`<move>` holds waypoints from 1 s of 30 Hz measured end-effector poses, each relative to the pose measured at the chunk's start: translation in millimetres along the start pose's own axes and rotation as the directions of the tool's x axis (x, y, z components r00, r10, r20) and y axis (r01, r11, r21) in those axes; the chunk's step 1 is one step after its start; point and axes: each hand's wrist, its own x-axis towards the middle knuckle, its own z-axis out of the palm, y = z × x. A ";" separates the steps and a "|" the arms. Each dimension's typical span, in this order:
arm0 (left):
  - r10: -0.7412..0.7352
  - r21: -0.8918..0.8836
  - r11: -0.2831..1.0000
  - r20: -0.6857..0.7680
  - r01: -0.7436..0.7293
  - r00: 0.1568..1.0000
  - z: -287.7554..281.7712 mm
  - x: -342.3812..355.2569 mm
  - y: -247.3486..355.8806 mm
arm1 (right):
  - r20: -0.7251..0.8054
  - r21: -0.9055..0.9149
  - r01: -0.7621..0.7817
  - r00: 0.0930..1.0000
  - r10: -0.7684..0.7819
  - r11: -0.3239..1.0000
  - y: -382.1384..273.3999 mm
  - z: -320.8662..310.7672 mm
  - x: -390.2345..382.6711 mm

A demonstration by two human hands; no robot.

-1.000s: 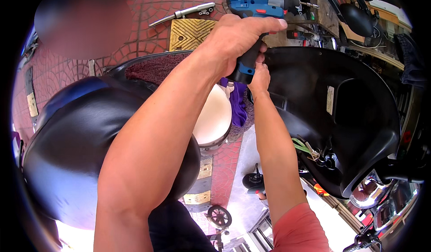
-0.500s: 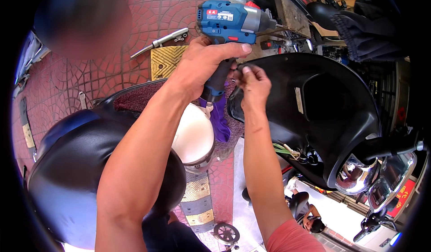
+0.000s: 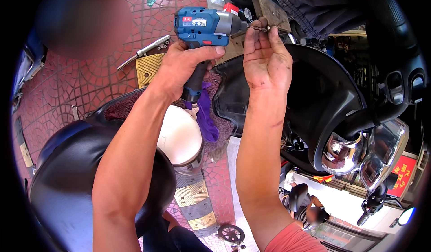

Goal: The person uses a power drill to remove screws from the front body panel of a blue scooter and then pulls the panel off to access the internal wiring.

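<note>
My left hand (image 3: 173, 70) grips the handle of a blue cordless impact driver (image 3: 202, 25), thumb lying along its side. From the driver's grey nose a thin driver bit (image 3: 255, 27) points to the right. My right hand (image 3: 268, 68) is palm up, its fingertips closed around a small screw (image 3: 268, 28) at the tip of the bit; the fingers partly cover it. Beneath the hands lies a scooter's black plastic front panel (image 3: 318, 90), with a purple cloth (image 3: 206, 117) beside it on the footboard mat.
A black scooter seat (image 3: 85, 175) fills the lower left, next to a round white-topped container (image 3: 179, 135). A silver shock-absorber-like part (image 3: 146, 51) lies on red paving tiles. A chrome headlight (image 3: 341, 153) sits at the right. Another person (image 3: 310, 209) is at the lower right.
My right hand has moved up from beside the driver's handle to the bit's tip and turned palm up. The driver sits further left in the view, which has shifted.
</note>
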 end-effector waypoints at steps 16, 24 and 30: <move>0.002 -0.018 1.000 -0.006 -0.002 1.000 5.8 0.5 -2.6 | 0.210 -0.051 0.159 0.967 -0.146 0.986 3.8 -9.6 -1.7; 0.014 -0.034 0.999 0.021 -0.013 1.000 10.2 -3.6 1.3 | 0.114 -0.040 0.167 0.980 -0.162 0.985 -0.5 2.1 -8.1; 0.131 -0.047 0.990 0.030 -0.130 0.991 13.1 -4.4 -1.5 | 0.060 -0.019 0.140 0.988 -0.139 0.990 -3.6 0.8 -11.5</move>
